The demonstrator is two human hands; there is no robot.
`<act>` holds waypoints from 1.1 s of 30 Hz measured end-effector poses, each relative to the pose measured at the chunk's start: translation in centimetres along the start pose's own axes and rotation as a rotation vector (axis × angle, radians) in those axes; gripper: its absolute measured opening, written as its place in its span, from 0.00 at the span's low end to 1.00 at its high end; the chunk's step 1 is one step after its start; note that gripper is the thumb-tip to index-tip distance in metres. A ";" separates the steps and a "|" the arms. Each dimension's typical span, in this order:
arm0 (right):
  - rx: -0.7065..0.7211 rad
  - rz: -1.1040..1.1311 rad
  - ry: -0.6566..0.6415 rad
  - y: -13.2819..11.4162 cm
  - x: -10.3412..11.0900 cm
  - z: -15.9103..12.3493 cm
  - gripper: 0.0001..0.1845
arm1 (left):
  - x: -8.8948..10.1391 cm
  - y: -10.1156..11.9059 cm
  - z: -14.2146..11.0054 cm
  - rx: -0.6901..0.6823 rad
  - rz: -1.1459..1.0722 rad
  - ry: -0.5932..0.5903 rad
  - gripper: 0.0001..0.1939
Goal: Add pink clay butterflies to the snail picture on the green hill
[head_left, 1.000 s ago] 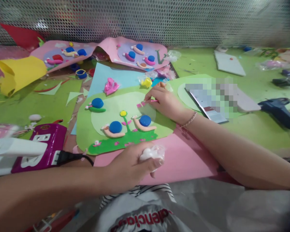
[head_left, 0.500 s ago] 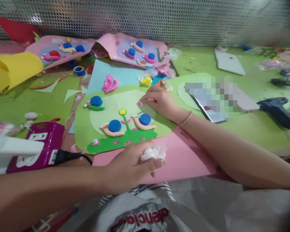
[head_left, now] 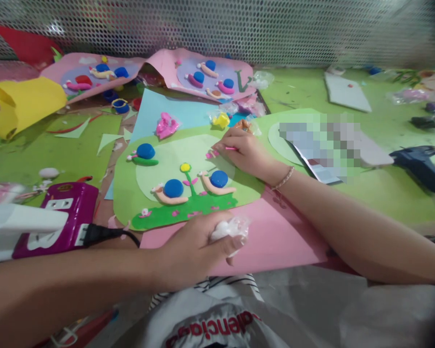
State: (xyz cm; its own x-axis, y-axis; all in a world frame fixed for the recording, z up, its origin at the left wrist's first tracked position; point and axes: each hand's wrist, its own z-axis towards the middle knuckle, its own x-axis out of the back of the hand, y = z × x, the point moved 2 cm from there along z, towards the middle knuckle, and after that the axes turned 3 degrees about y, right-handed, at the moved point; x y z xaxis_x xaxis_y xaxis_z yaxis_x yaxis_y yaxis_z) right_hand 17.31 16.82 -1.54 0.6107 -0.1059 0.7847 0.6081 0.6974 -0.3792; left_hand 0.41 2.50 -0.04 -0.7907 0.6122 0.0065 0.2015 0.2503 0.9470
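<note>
My left hand (head_left: 199, 246) is closed around a lump of white clay (head_left: 223, 231) in clear plastic, over pink paper (head_left: 268, 237). My right hand (head_left: 244, 150) is closed in a pinch on a thin pink stick (head_left: 232, 148), whose tip I cannot make out. Its fingertips rest at small pink pieces (head_left: 212, 154) on a green paper picture (head_left: 125, 193). On that picture are a blue-shelled snail with a green body (head_left: 145, 153), two peach-bodied snails (head_left: 173, 189) and a yellow flower (head_left: 185, 167) above a dark green strip.
Pink (head_left: 166, 126) and yellow clay (head_left: 221, 120) lie behind the picture. A purple power strip (head_left: 83, 203) with plugs stands at left; a blurred phone (head_left: 311, 150) and a glue gun (head_left: 420, 166) at right. Pink snail pictures (head_left: 159, 60) lean near the mesh at back.
My right hand has shifted very slightly, and more pink shows at its fingertips. The left hand keeps its hold on the white clay. The whole view has drifted a little.
</note>
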 end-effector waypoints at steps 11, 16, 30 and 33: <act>0.065 0.000 -0.017 -0.5 1.3 -0.5 0.14 | -0.1 0.3 0.0 -0.001 -0.005 0.013 0.15; 0.064 0.026 -0.053 -0.4 1.2 -0.6 0.14 | -0.1 0.0 0.0 0.017 -0.003 0.031 0.17; 0.056 -0.017 -0.105 -0.7 1.2 -0.6 0.16 | 0.0 0.0 0.0 -0.003 0.000 0.017 0.17; 0.068 0.001 -0.076 -0.7 1.3 -0.6 0.15 | -0.1 -0.1 0.0 -0.016 0.002 0.017 0.18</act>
State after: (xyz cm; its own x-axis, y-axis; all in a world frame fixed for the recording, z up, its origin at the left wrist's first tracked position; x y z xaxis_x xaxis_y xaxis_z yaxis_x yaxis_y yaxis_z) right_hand 17.98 15.74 -0.53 0.5698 -0.0528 0.8201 0.5699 0.7444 -0.3479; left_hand 0.42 2.42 -0.11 -0.7999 0.6000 0.0132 0.1935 0.2370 0.9520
